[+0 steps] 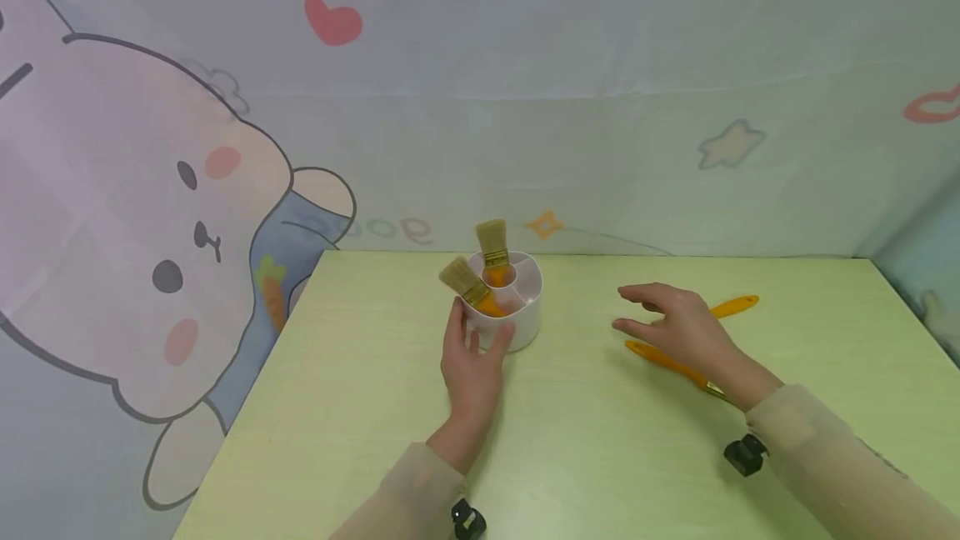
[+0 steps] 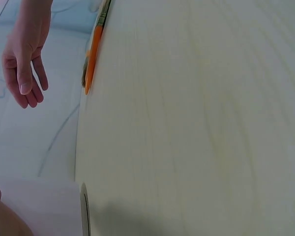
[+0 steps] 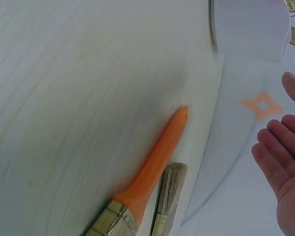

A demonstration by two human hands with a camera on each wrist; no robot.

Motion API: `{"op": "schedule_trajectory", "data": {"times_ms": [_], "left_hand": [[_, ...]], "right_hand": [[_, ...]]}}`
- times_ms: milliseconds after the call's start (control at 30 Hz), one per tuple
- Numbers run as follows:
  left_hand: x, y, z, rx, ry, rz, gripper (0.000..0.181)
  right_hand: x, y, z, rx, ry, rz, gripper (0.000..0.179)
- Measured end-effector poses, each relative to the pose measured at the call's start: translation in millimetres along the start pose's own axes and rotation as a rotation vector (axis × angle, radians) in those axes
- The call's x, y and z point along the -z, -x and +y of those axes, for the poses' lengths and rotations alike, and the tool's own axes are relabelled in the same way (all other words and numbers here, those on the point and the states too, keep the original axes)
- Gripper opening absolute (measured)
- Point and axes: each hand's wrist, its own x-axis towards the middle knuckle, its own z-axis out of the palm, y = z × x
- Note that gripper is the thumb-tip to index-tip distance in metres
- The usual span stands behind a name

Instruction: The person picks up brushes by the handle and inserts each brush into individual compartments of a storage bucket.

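A white divided pen holder (image 1: 528, 319) is near the back of the table, held by my left hand (image 1: 472, 365) with the thumb at its front and fingers on its left side. Two paintbrushes stand in it, bristles up: one (image 1: 492, 244) in the round middle cup, another (image 1: 465, 280) leaning left in a front section. My right hand (image 1: 686, 327) hovers to the right, fingers and thumb apart, holding nothing. Below it lie two more brushes with orange handles, one nearer (image 3: 157, 157) and one farther (image 1: 735, 305). The farther brush's bristles (image 3: 174, 179) show in the right wrist view.
The pale yellow-green table (image 1: 360, 390) ends at a back edge close behind the holder. A printed cloth backdrop (image 1: 480, 157) with a cartoon rabbit hangs behind and at the left. Black devices (image 1: 746, 455) sit on both sleeves.
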Motion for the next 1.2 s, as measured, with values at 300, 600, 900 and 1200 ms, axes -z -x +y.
{"op": "schedule_trajectory", "data": {"times_ms": [300, 600, 900, 1200], "left_hand": [[-5.6, -2.5, -2.1, -0.035, 0.02, 0.015, 0.086], [-11.5, -5.1, -3.2, -0.026, 0.019, 0.027, 0.085], [-11.0, -7.7, -4.9, -0.019, 0.022, 0.037, 0.085], [-8.4, -8.0, -5.3, -0.024, 0.016, 0.036, 0.084]], "right_hand": [[12, 9.2, 7, -0.047, 0.035, -0.09, 0.063], [28, 20.0, 8, -0.074, 0.122, -0.171, 0.076], [37, 27.0, 15, -0.047, 0.183, -0.231, 0.082], [38, 32.4, 32, -0.061, 0.29, -0.302, 0.089]]}}
